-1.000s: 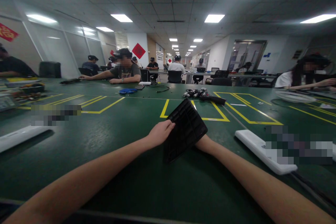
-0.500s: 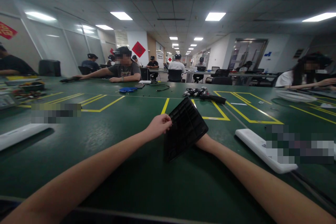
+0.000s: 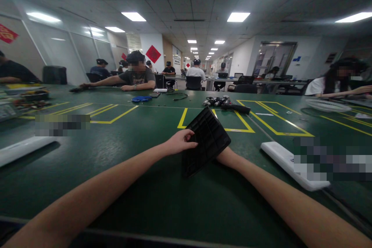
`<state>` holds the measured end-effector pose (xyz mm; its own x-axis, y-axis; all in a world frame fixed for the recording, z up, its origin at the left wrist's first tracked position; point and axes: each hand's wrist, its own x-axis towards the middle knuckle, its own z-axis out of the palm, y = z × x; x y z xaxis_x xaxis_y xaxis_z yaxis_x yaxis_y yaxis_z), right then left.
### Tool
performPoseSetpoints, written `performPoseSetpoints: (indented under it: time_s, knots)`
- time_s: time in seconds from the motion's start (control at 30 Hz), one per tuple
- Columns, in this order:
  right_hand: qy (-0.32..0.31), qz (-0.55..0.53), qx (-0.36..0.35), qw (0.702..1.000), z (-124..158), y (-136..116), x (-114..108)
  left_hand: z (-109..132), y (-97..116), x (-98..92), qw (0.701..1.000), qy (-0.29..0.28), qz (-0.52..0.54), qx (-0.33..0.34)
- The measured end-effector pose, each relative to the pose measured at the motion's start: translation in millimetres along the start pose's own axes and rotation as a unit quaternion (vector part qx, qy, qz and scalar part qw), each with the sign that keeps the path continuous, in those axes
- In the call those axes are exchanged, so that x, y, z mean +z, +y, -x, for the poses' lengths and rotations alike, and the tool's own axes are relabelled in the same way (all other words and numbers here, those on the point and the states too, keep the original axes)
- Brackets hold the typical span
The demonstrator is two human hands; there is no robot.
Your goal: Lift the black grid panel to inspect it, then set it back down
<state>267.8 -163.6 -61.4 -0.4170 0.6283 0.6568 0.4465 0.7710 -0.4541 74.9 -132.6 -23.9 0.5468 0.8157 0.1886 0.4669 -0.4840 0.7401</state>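
A black tray with a grid of raised ribs and compartments [image 3: 210,135] is held up, tilted, above the green table. My right hand [image 3: 225,157] supports it from behind at its lower right edge; the fingers are hidden behind the tray. At the tray's left side, my left hand [image 3: 181,141] has its thumb stretched across the tray's face and its index finger bent above, with a gap between them. Nothing can be made out between those fingers. Whether the thumb presses on the tray is unclear.
Yellow tape outlines mark the green table [image 3: 136,197]. A white power strip [image 3: 286,162] lies at right, another white bar [image 3: 26,149] at left. Beyond the tray are bundled cables [image 3: 216,102] and a blue cable coil [image 3: 142,99]. Co-workers sit around the table.
My left thumb and index finger have moved from a pinch to apart, and the hand has shifted slightly right over the tray. The tray and right hand stay nearly still.
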Motion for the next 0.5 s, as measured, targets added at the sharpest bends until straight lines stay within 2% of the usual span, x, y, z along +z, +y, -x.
performPoseSetpoints:
  time_s: [0.13, 0.23, 0.27, 0.33, 0.43, 0.5]
  knots:
    - [-0.018, -0.003, -0.008, 1.000, -5, 2, -3, -5, 0, -2.3, 0.987, 0.068, -0.124, 0.072]
    - [-0.017, 0.033, 0.039, 0.999, -9, 14, -22, -11, -6, -24.5, 0.976, 0.127, -0.167, 0.050]
    - [-0.010, 0.056, 0.079, 0.995, -9, 20, -32, -12, -11, -37.5, 0.969, 0.154, -0.190, 0.028]
    - [0.027, 0.148, 0.193, 0.969, -6, 33, -58, -12, -25, -70.0, 0.943, 0.209, -0.254, -0.044]
    - [0.041, 0.307, 0.295, 0.904, 2, 49, -95, -4, -52, -122.7, 0.888, 0.243, -0.334, -0.203]
    - [0.033, 0.376, 0.359, 0.854, 9, 55, -110, 6, -69, -150.5, 0.859, 0.251, -0.353, -0.274]
